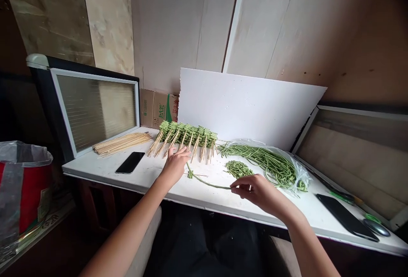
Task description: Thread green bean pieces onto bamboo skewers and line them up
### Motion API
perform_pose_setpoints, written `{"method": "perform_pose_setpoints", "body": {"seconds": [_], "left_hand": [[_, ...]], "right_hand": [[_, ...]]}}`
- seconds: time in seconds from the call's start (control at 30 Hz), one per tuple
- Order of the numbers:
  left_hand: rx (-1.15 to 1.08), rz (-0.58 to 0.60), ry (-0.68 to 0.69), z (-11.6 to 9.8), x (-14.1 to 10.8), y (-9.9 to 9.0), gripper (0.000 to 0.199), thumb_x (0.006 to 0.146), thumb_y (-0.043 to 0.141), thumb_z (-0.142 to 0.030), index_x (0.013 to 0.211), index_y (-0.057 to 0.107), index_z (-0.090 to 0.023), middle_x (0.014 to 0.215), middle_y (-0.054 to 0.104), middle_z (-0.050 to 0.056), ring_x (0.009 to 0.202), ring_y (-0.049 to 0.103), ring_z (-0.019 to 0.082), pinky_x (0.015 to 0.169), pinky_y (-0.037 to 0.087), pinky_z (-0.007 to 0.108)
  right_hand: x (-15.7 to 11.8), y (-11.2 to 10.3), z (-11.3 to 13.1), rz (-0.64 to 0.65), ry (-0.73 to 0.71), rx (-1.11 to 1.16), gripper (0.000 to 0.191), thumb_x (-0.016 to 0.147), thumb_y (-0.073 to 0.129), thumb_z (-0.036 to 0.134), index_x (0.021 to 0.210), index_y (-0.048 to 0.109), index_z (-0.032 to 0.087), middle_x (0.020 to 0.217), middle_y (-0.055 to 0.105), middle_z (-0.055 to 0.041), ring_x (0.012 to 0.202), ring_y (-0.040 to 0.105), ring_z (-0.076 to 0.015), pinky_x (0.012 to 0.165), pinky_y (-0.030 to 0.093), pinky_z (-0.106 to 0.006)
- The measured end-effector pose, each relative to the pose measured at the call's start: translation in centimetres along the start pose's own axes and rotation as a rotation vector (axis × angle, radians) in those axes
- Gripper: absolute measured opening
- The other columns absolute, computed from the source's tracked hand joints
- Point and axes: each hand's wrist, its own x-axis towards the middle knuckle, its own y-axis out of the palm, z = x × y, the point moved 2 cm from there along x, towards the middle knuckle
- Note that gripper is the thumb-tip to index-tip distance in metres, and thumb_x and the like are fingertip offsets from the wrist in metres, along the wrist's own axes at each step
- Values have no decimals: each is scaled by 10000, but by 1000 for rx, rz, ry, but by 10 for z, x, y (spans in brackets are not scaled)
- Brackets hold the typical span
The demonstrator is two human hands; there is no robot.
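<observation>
A long green bean (pixel 208 183) is stretched between my two hands above the white table (pixel 178 192). My left hand (pixel 177 161) is closed around its left end, near the fanned skewers. The fingertips of my right hand (pixel 247 185) pinch its right end. Under the bean lies a thin skewer (pixel 202 175) with a few short bean pieces (pixel 190 174) on it. Behind my left hand are stacked skewers loaded with cut beans (pixel 188 134). A pile of short cut pieces (pixel 237 168) lies behind my right hand, beside long beans (pixel 270 161) on clear plastic.
Bare skewers (pixel 123 142) and a phone (pixel 130 162) lie at the left. A black tablet-like slab (pixel 347 216) and a rounded grey object (pixel 376 227) are at the right. A white board (pixel 248 107) leans behind; a red bin (pixel 24 192) stands far left.
</observation>
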Motion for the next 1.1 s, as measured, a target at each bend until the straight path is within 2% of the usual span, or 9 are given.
{"method": "perform_pose_setpoints", "body": {"seconds": [0.1, 0.2, 0.27, 0.37, 0.57, 0.67, 0.77, 0.93, 1.1], "left_hand": [[-143, 131, 49, -25, -3, -9, 650, 683, 525, 101, 1197, 770, -213, 1446, 657, 134, 1452, 500, 367, 1138, 374, 580], [-442, 119, 135, -66, -5, -26, 554, 819, 500, 50, 1216, 760, -237, 1311, 742, 74, 1290, 635, 249, 1132, 433, 426], [-588, 115, 110, -89, -6, -32, 406, 969, 523, -102, 1298, 717, -242, 1298, 742, 63, 1225, 663, 231, 1074, 481, 377], [-697, 198, 93, -107, -7, -28, 311, 1027, 604, -322, 1312, 698, -242, 1265, 753, 59, 1153, 689, 236, 1010, 506, 352], [-572, 133, 157, -90, -4, -11, 199, 1028, 620, -249, 940, 794, -214, 959, 802, 48, 931, 710, 226, 951, 486, 364], [-550, 36, 120, -78, -1, -13, 181, 1031, 609, -233, 994, 786, -216, 958, 800, 48, 899, 711, 217, 932, 488, 358], [-581, -13, 55, -72, 2, -19, 189, 1038, 600, -269, 997, 774, -208, 906, 795, 46, 883, 722, 219, 898, 499, 347], [-635, 5, -1, -71, 4, -24, 274, 1046, 580, -350, 918, 765, -193, 892, 797, 61, 887, 733, 229, 872, 519, 345], [-648, 24, -9, -69, 4, -26, 302, 1048, 565, -378, 923, 764, -190, 910, 800, 71, 900, 742, 234, 852, 540, 341]], "right_hand": [[7, 10, 3, -59, -74, 12, 245, 985, 644, 402, 944, 824, 240, 824, 776, -58, 679, 676, -184, 608, 486, -288], [14, 22, 5, -119, -118, 47, 216, 988, 655, 401, 1028, 796, 242, 802, 757, -40, 648, 638, -167, 598, 471, -279], [17, 30, 5, -170, -147, 90, 222, 995, 650, 405, 1092, 759, 238, 785, 739, -30, 635, 616, -161, 599, 466, -276], [20, 36, 7, -231, -194, 167, 209, 1018, 615, 407, 1070, 706, 227, 807, 724, -32, 660, 609, -159, 619, 467, -278], [17, 31, 12, -221, -201, 235, 243, 1007, 634, 443, 1132, 646, 235, 777, 695, -14, 654, 590, -157, 600, 471, -283], [13, 22, 10, -282, -208, 233, 295, 979, 680, 431, 1206, 660, 243, 803, 704, -20, 689, 630, -167, 615, 510, -291], [9, 13, 6, -392, -222, 245, 236, 959, 713, 401, 1128, 720, 237, 891, 745, -55, 772, 692, -190, 635, 555, -302], [6, 8, 3, -616, -241, 310, 172, 903, 784, 370, 998, 781, 227, 974, 786, -90, 871, 743, -235, 654, 614, -326], [3, 8, 5, -712, -204, 406, 220, 853, 831, 409, 946, 803, 212, 925, 804, -102, 771, 751, -237, 660, 660, -368]]}}
